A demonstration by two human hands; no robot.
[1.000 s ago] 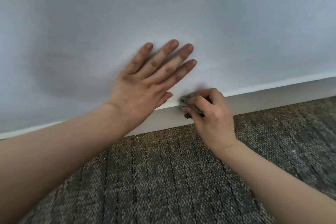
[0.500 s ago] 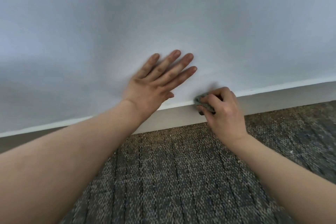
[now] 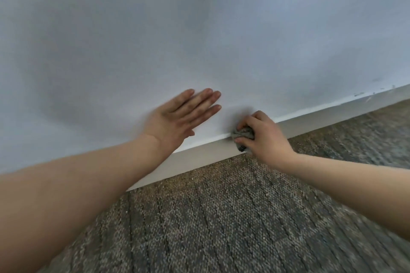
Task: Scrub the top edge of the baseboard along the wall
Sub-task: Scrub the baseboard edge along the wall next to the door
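Head view: the baseboard [image 3: 199, 155] runs along the foot of the wall [image 3: 199, 29], and in the picture its long axis goes from the lower left up to the upper right. Below it lies the carpet [image 3: 221, 217].

The right hand [image 3: 264, 137] has its fingers [image 3: 245, 123] curled around a grey pad [image 3: 243, 133] and holds it against the top edge [image 3: 332, 109] of the baseboard, near the middle of the visible length. The left hand [image 3: 177, 119] is just beside it, to the left and higher. Its fingers are straight and spread over the wall; whether the palm really presses there I cannot tell, because the hand is a little blurred.

From the pad, the edge continues in both directions along the same line. To the right it is free up to the frame border, and some small marks [image 3: 359, 94] sit on the wall there. The right hand is the nearer one to that part, so I think the next stroke must follow this line sideways, not up or down.
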